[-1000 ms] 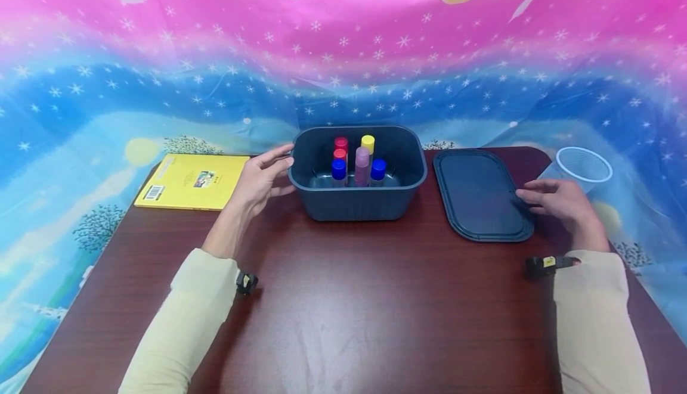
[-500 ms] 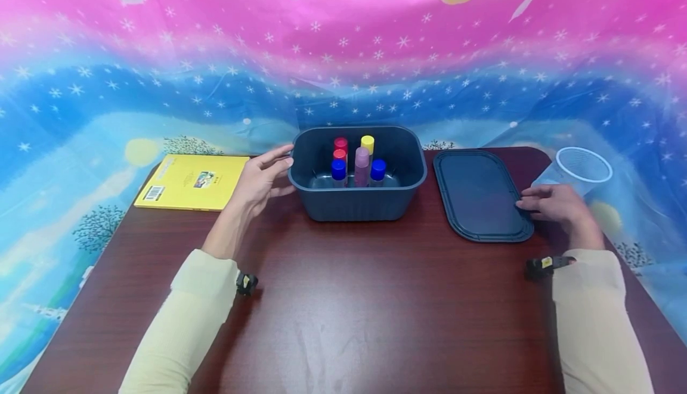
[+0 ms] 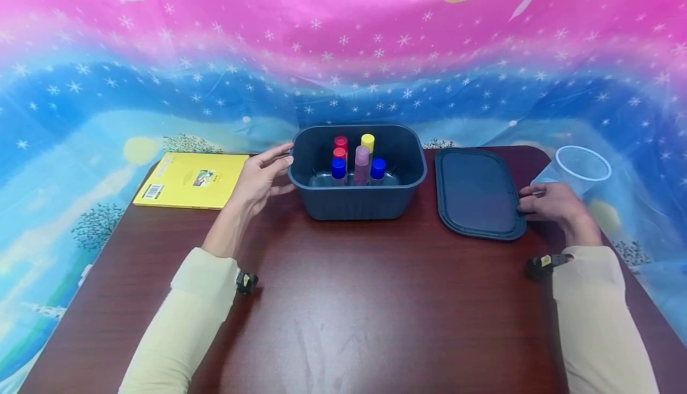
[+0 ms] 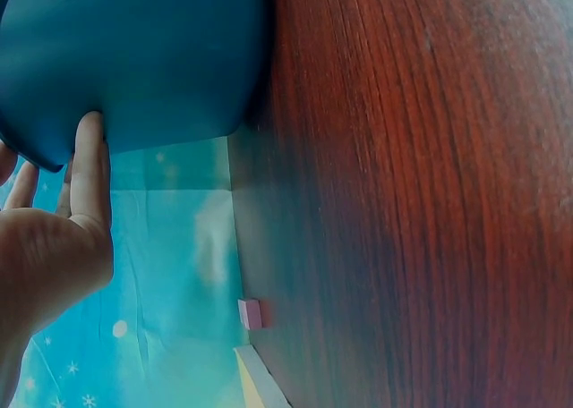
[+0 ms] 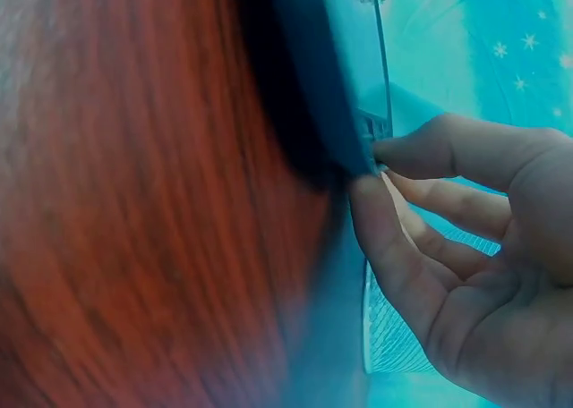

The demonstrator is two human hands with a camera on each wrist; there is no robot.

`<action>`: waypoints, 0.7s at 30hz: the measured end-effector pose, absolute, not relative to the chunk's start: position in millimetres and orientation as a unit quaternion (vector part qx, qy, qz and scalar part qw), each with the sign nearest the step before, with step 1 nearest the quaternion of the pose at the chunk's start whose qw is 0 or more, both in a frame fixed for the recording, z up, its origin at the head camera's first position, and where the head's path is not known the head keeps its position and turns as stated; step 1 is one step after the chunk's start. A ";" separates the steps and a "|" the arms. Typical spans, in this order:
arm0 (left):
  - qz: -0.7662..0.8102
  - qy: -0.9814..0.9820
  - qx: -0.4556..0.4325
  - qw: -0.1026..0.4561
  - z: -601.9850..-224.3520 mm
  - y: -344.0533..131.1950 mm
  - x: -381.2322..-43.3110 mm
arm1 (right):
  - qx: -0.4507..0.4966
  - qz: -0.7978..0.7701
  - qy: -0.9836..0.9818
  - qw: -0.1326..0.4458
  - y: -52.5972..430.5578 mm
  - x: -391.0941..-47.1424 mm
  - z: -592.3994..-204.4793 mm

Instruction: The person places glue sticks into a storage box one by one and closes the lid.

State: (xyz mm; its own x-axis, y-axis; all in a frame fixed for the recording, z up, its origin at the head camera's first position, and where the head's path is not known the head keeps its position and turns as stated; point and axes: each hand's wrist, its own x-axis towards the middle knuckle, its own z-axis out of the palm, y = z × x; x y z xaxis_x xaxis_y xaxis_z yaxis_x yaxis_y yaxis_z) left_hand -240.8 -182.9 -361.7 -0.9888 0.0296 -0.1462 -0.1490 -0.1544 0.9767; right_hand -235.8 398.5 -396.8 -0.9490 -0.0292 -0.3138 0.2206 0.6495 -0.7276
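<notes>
My left hand (image 3: 260, 179) is at the left side of a dark blue-grey plastic bin (image 3: 356, 205), its fairly straight fingertips touching the rim and outer wall. In the left wrist view one finger (image 4: 90, 162) lies against the bin's wall. Several upright tubes with coloured caps stand inside: red, a yellow-capped one (image 3: 367, 141), blue, and a purple one (image 3: 362, 164). Over on the right, my right hand (image 3: 558, 204) pinches the right edge of the flat dark lid (image 3: 474, 191) between thumb and fingers. That edge is raised off the table in the right wrist view.
A yellow book (image 3: 185, 179) lies back left, partly behind the left hand. Just past the right hand stands a translucent mesh-patterned cup or basket with a white rim (image 3: 610, 170). A patterned cloth backdrop (image 3: 343, 48) hangs behind the dark wooden table (image 3: 376, 298).
The right hand has closed on the lid's right edge and tipped it up a little. My left hand and the bin stay in place.
</notes>
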 end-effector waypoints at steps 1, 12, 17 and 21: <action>0.758 0.649 -0.046 0.058 -361.4 -183.0 -240.9 | 0.053 -0.416 0.894 0.154 396.8 -236.3 -395.6; 0.756 0.650 -0.045 0.062 -361.8 -181.8 -241.9 | 0.041 -0.526 0.824 0.206 386.8 -243.1 -396.4; 0.755 0.652 -0.046 0.063 -361.7 -182.4 -241.7 | 0.031 -0.599 0.773 0.209 385.5 -243.8 -393.2; 0.755 0.651 -0.048 0.064 -362.1 -183.2 -241.3 | 0.034 -0.654 0.729 0.198 384.7 -242.9 -390.0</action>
